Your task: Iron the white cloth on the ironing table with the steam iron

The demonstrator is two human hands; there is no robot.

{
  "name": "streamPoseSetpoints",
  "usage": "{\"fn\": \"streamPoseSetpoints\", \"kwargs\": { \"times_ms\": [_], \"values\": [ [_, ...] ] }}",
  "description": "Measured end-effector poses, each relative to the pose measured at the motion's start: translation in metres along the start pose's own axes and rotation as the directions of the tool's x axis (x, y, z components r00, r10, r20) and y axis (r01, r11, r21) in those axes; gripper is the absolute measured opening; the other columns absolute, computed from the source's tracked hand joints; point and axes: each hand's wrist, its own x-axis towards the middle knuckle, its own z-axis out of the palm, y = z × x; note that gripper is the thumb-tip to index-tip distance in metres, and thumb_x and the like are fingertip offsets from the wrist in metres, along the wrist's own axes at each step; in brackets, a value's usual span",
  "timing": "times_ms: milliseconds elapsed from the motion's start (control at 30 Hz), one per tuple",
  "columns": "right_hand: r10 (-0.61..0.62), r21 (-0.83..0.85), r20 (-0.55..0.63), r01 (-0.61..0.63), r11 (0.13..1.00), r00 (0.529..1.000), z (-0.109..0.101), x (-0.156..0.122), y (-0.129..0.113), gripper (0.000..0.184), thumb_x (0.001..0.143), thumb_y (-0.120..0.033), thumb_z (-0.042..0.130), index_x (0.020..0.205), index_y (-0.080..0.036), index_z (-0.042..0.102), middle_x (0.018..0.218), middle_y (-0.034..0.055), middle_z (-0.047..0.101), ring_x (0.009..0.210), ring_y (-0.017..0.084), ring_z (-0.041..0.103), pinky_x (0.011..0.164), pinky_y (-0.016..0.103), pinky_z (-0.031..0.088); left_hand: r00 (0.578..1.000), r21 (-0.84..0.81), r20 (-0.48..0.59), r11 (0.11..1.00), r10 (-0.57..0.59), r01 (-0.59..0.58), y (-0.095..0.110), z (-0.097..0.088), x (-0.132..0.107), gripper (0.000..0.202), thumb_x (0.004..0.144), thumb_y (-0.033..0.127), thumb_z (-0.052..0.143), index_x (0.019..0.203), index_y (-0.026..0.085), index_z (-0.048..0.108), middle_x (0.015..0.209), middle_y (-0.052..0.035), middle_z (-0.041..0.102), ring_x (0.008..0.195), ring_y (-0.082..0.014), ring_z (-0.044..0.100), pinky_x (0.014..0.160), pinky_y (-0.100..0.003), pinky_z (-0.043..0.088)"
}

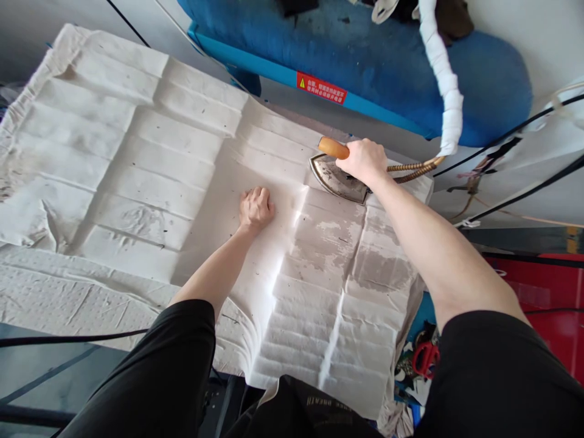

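Observation:
A steam iron (336, 180) with an orange handle rests on the creased white cloth (182, 201), near the far right edge. Around its handle my right hand (365, 159) is wrapped. My left hand (256, 208) is closed and presses on the cloth left of the iron; what its fingers hold, if anything, is hidden. Damp grey patches (378, 267) spread over the cloth below the iron. Fold lines and small dark specks mark the fabric.
A blue padded pressing board (365, 67) with a red warning label (322, 88) stands behind. A white-wrapped hose (449, 103) drops to the iron. Red-handled scissors (426, 359) lie among scraps at the lower right. Black cables (524, 121) cross at the right.

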Motion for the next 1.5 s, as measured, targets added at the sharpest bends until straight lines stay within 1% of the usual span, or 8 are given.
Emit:
{"fn": "streamPoseSetpoints", "kwargs": {
  "times_ms": [333,467,633,967,1133,1233,1400,1500],
  "values": [
    [0.038,-0.026,0.058,-0.037,0.999,0.998,-0.017,0.004,-0.005,0.038,0.09,-0.037,0.059,0.115,-0.014,0.077,0.103,0.025,0.075,0.091,0.035,0.07,0.071,0.041,0.042,1.0,-0.043,-0.004,0.999,0.004,-0.004,0.0,0.001,0.0,0.014,0.09,0.019,0.051,0.101,0.019,0.06,0.11,-0.0148,0.07,0.109,-0.0351,0.064,0.099,-0.047,0.038],
    [-0.174,-0.08,0.129,0.185,0.979,0.976,-0.042,0.012,-0.011,0.031,0.088,-0.036,0.065,0.111,-0.018,0.076,0.098,0.0195,0.077,0.086,0.031,0.068,0.067,0.038,0.037,1.0,-0.061,0.02,0.998,0.014,-0.013,0.001,-0.002,0.0,0.017,0.09,0.019,0.05,0.102,0.018,0.061,0.11,-0.0153,0.07,0.108,-0.0355,0.064,0.098,-0.048,0.038],
    [-0.407,-0.319,0.275,0.482,0.816,0.871,-0.061,0.019,-0.018,0.028,0.093,-0.04,0.065,0.11,-0.021,0.074,0.093,0.0153,0.077,0.083,0.029,0.068,0.066,0.037,0.032,1.0,-0.073,0.022,0.997,0.018,-0.016,-0.001,-0.001,-0.001,0.019,0.091,0.02,0.048,0.105,0.019,0.062,0.111,-0.0155,0.069,0.107,-0.035,0.064,0.097,-0.048,0.038],
    [-0.529,-0.353,0.374,0.645,0.678,0.761,-0.041,0.021,-0.017,0.024,0.1,-0.042,0.058,0.106,-0.021,0.07,0.095,0.0153,0.077,0.085,0.028,0.068,0.068,0.037,0.029,0.999,-0.037,0.032,0.999,-0.002,0.004,0.001,-0.004,0.0,0.013,0.088,0.019,0.051,0.098,0.02,0.06,0.106,-0.0138,0.07,0.104,-0.0338,0.065,0.096,-0.046,0.039],
    [-0.551,-0.271,0.314,0.629,0.729,0.773,-0.034,0.026,-0.007,0.023,0.098,-0.038,0.059,0.106,-0.02,0.07,0.098,0.0144,0.076,0.09,0.03,0.069,0.067,0.037,0.031,1.0,-0.011,0.029,1.0,0.002,-0.002,0.0,-0.004,-0.001,0.011,0.088,0.019,0.05,0.096,0.021,0.058,0.103,-0.0125,0.07,0.102,-0.0322,0.065,0.094,-0.045,0.039],
    [-0.574,-0.22,0.284,0.635,0.74,0.768,-0.028,0.027,-0.003,0.025,0.097,-0.036,0.058,0.116,-0.023,0.07,0.118,0.0114,0.072,0.094,0.028,0.069,0.07,0.036,0.037,1.0,-0.014,0.031,1.0,-0.004,0.005,-0.001,-0.002,-0.001,0.009,0.088,0.019,0.051,0.094,0.022,0.057,0.102,-0.0121,0.069,0.101,-0.0319,0.065,0.094,-0.045,0.039],
    [-0.515,-0.141,0.228,0.552,0.822,0.826,-0.024,0.028,-0.002,0.047,0.092,-0.05,0.065,0.135,-0.031,0.066,0.146,0.011,0.057,0.095,0.026,0.067,0.076,0.038,0.045,1.0,-0.025,0.024,1.0,-0.007,0.007,-0.001,-0.002,-0.002,0.007,0.088,0.019,0.052,0.093,0.021,0.056,0.102,-0.0124,0.069,0.101,-0.0321,0.065,0.094,-0.045,0.038],
    [-0.512,-0.152,0.223,0.549,0.822,0.829,-0.026,0.029,-0.004,0.049,0.088,-0.052,0.065,0.131,-0.028,0.068,0.134,0.0101,0.066,0.091,0.026,0.068,0.076,0.038,0.045,1.0,-0.018,0.017,1.0,0.0,0.001,-0.001,-0.001,-0.002,0.008,0.088,0.018,0.051,0.094,0.021,0.056,0.102,-0.0121,0.069,0.1,-0.0317,0.065,0.094,-0.044,0.038]
  ]
}}
